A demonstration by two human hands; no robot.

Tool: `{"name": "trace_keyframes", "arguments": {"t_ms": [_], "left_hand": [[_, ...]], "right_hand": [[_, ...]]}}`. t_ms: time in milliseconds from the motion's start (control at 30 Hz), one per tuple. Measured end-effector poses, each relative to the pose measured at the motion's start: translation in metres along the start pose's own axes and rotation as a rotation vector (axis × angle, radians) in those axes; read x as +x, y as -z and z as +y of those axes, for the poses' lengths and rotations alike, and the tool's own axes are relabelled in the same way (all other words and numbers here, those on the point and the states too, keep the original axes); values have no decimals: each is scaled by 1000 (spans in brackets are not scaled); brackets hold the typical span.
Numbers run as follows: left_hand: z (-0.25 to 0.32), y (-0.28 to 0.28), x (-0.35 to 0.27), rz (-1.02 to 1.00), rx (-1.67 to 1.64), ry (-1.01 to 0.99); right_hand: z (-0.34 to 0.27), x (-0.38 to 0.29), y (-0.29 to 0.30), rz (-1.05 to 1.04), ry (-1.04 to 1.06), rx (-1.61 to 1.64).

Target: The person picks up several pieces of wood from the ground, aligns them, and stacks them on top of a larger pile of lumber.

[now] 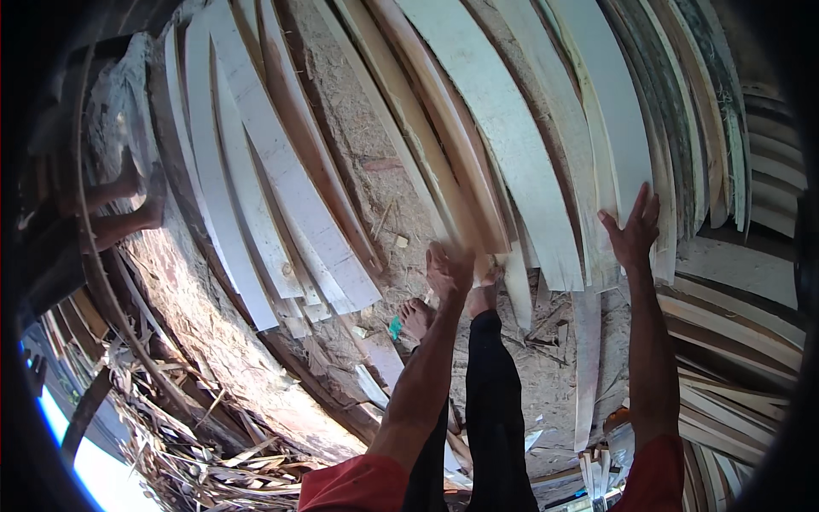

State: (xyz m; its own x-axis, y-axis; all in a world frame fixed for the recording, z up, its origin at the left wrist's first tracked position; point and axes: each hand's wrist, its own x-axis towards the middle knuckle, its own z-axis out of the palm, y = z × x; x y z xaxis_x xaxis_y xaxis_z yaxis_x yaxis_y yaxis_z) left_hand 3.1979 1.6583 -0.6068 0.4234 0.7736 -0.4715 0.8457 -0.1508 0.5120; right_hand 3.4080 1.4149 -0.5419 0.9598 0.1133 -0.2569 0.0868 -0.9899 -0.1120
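Observation:
Long sawn wooden boards lie in rows across the ground before me. My left hand (448, 272) grips the near end of a narrow brown wooden board (422, 141), just above my bare feet. My right hand (633, 227) is raised over the near end of a wide pale board (608, 96), its fingers spread and holding nothing; whether the fingertips touch the wood I cannot tell. Between my hands lies another wide pale board (512, 115). More pale boards (281, 160) overlap on the left.
Stacked boards (736, 313) stand at the right. Wood offcuts (211, 461) lie heaped at lower left, beside a sunlit strip of ground (211, 326). Another person's bare feet (150, 211) show at the left. A loose narrow board (585, 371) lies near my legs.

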Motion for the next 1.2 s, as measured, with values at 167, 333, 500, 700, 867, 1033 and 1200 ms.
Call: {"name": "trace_keyframes", "arguments": {"t_ms": [167, 333, 500, 700, 867, 1033, 1200], "left_hand": [[-25, 30, -22, -196, 80, -64], [-71, 29, -36, -221, -23, -10], [-59, 11, 20, -118, 117, 425], [-123, 22, 79, -164, 113, 274], [-165, 22, 93, -368, -144, 307], [-133, 17, 71, -410, -480, 515], [-139, 51, 69, -487, -628, 307]], "right_hand": [[-73, -60, 2, 292, 49, 117], [-66, -75, -25, 123, -8, 104], [-56, -78, -12, 59, 6, 14], [-119, -121, -30, -68, 90, 645], [-164, -146, -161, -355, 374, 498], [-194, -135, -199, -214, 181, 259], [-213, -142, -152, -596, 126, 515]]}}
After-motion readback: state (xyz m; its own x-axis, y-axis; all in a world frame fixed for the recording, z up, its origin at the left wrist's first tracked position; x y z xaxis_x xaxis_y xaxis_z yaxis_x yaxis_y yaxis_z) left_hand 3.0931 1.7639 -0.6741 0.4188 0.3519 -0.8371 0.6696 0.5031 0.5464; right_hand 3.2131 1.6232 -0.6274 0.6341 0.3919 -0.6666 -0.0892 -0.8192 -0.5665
